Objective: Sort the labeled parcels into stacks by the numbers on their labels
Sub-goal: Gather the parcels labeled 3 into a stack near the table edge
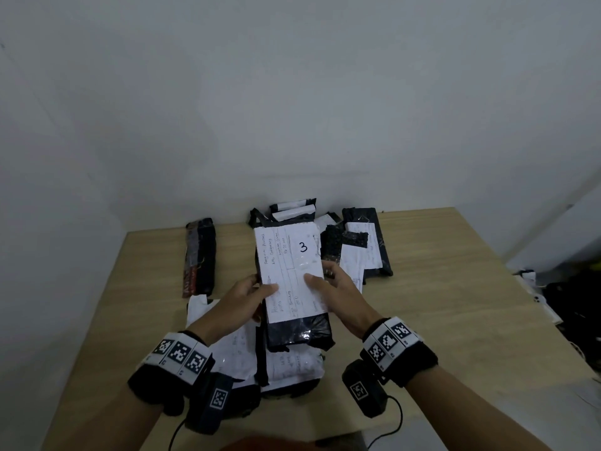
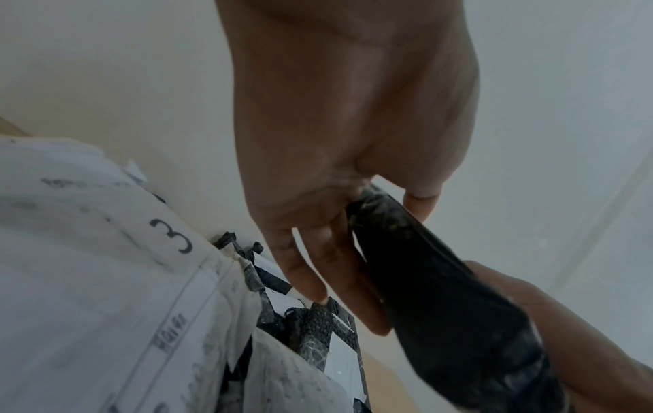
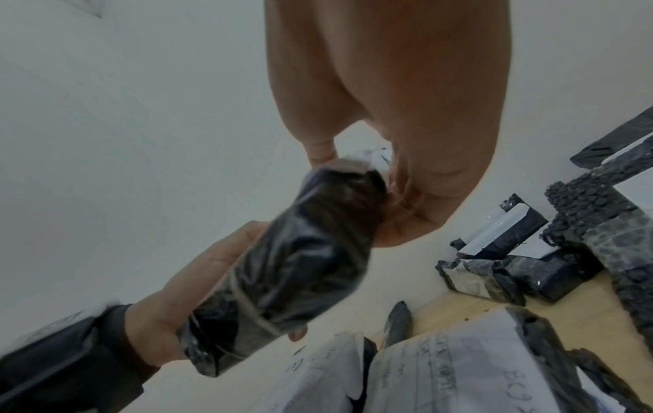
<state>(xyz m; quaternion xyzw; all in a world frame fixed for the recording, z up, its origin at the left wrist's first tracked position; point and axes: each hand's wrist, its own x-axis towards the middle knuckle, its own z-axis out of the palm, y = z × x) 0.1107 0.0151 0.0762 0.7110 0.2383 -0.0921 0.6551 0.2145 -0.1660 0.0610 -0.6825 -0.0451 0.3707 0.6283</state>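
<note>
Black parcel [image 1: 294, 281] underside hidden by both hands.

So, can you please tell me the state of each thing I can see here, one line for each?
Held parcel: lifted above the table, label up, number 3 showing.
Left hand: grips the parcel's left edge.
Right hand: grips the parcel's right edge.
Near parcels: lying flat under the hands, labels up.
Far parcels: piled loosely by the wall, overlapping.
Lone parcel: lying apart on the left, no label showing.
Table: bears all the parcels.
</note>
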